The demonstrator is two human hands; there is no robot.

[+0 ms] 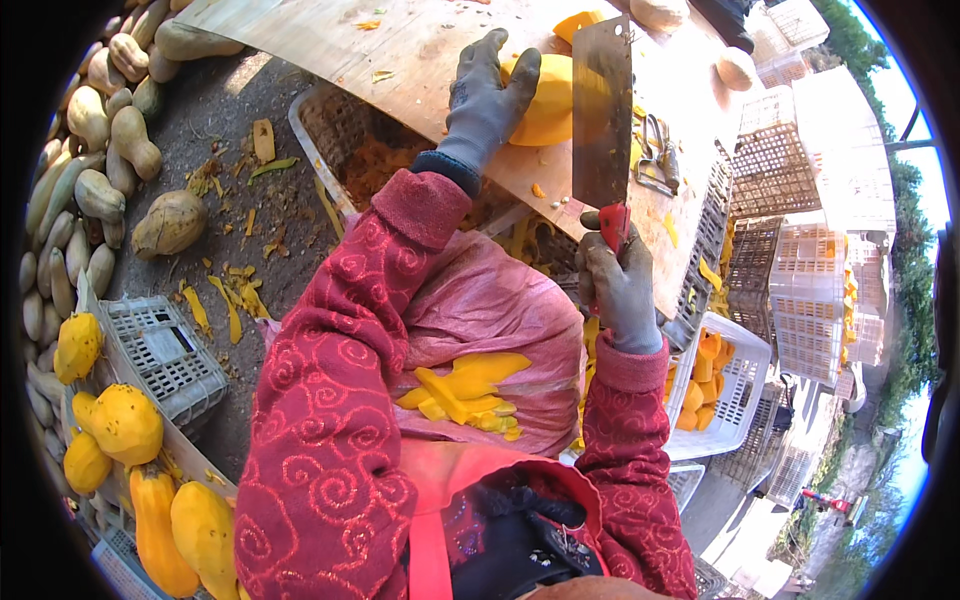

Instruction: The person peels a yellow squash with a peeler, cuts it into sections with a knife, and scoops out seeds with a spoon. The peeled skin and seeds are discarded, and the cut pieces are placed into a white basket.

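My left hand (487, 101), in a grey work glove, grips the left side of a peeled orange pumpkin piece (546, 105) on the wooden tabletop (420, 56). In my right hand (619, 289), also gloved, is the red handle of a cleaver (602, 112). Its broad, stained blade hides the right part of the pumpkin piece; whether it touches the flesh I cannot tell. Another orange chunk (576, 25) sits just beyond. Right of the blade lies a metal-framed peeler (660, 159). Pumpkin peelings (465, 390) rest on the pink cloth over my lap.
A crate (315, 142) with orange scraps stands under the table edge. At right, a white crate (739, 405) holds cut pumpkin, near stacked crates (765, 161). Peeled pumpkins (127, 424) lie at left on a board, beside an overturned crate (161, 352). Unpeeled pumpkins (90, 120) are heaped beyond.
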